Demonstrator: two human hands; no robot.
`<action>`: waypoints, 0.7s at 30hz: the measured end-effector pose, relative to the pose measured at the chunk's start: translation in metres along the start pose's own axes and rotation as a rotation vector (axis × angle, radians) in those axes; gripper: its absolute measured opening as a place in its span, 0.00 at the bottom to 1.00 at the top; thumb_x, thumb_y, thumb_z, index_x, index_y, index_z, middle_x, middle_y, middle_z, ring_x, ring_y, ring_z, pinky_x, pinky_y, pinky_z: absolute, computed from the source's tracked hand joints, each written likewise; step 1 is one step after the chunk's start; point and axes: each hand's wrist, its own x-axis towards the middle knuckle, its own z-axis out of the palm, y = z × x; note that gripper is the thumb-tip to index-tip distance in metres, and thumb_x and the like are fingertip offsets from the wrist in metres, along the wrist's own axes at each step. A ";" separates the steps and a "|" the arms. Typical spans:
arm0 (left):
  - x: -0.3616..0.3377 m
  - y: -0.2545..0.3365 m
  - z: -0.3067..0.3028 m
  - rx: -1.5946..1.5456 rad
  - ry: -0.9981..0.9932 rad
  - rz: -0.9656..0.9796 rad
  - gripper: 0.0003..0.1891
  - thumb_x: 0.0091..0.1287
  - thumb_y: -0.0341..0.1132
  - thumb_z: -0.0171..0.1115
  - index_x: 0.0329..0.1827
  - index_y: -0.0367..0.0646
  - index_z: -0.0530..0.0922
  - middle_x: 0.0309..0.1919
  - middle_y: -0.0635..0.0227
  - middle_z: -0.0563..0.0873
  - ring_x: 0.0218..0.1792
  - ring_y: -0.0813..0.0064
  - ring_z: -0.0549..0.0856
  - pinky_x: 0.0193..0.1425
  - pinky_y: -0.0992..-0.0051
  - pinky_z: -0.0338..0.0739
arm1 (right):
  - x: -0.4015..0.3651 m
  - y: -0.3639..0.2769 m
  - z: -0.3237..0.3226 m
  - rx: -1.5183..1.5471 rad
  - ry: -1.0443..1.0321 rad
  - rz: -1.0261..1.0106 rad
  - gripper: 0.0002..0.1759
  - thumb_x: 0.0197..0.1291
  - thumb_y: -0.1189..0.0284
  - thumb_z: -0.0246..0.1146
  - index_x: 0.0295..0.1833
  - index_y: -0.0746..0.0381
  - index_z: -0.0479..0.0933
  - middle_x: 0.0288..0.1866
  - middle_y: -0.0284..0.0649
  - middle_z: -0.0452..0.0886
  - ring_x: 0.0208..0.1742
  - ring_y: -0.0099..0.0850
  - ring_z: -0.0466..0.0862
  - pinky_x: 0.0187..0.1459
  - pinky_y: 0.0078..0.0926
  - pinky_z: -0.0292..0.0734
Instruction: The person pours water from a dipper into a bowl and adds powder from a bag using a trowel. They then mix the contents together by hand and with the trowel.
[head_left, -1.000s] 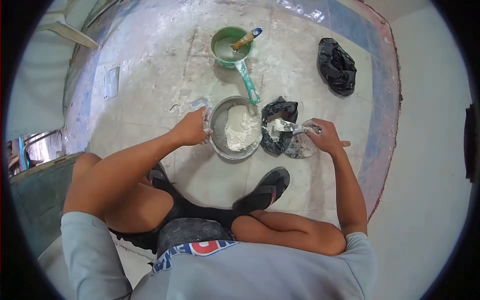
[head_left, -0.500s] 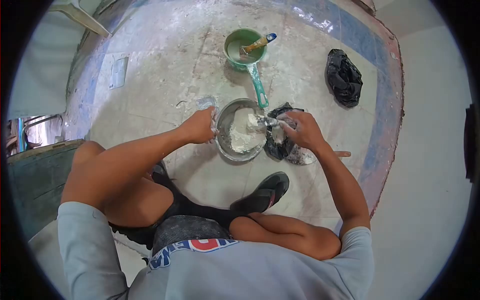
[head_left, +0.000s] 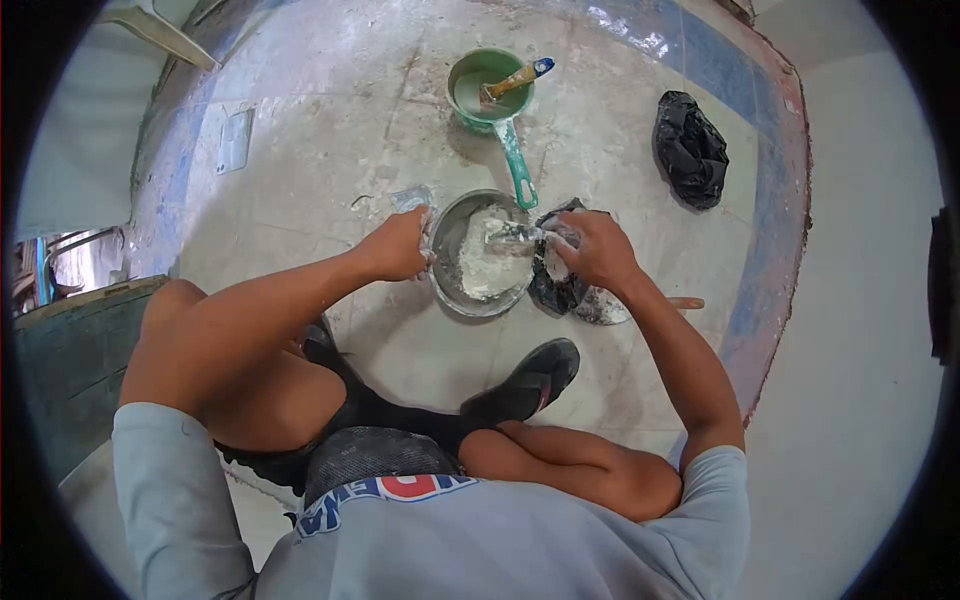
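Observation:
A round grey metal bowl [head_left: 447,275] stands on the floor in front of me, with a heap of white powder [head_left: 484,268] inside. My left hand [head_left: 403,247], dusted white at the fingers, is closed on the bowl's left rim. From the right, my right hand [head_left: 592,250] grips a small shiny scoop [head_left: 511,237] coated with powder, its end over the heap. Beneath and beside that hand lies an opened black plastic bag [head_left: 556,291] with pale powder in it, close against the bowl.
Beyond the bowl stands a green long-handled pot [head_left: 514,160] with a paintbrush [head_left: 517,80] resting in it. A black bundled bag [head_left: 691,150] lies to the right. A powdery trowel-like blade [head_left: 603,306] with a wooden handle is under my right forearm. Further left lies a flat pale rectangle [head_left: 234,141].
The scoop has turned over and swung slightly left above the bowl; the powder heaped on it now lies in the bowl. My left hand stays at the rim.

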 end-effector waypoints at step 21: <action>0.000 0.003 -0.002 -0.048 -0.054 -0.046 0.19 0.69 0.21 0.67 0.58 0.32 0.69 0.32 0.57 0.87 0.30 0.69 0.90 0.33 0.67 0.87 | -0.048 0.014 -0.026 0.171 0.070 0.059 0.12 0.60 0.73 0.70 0.49 0.61 0.87 0.42 0.46 0.87 0.43 0.44 0.87 0.47 0.36 0.82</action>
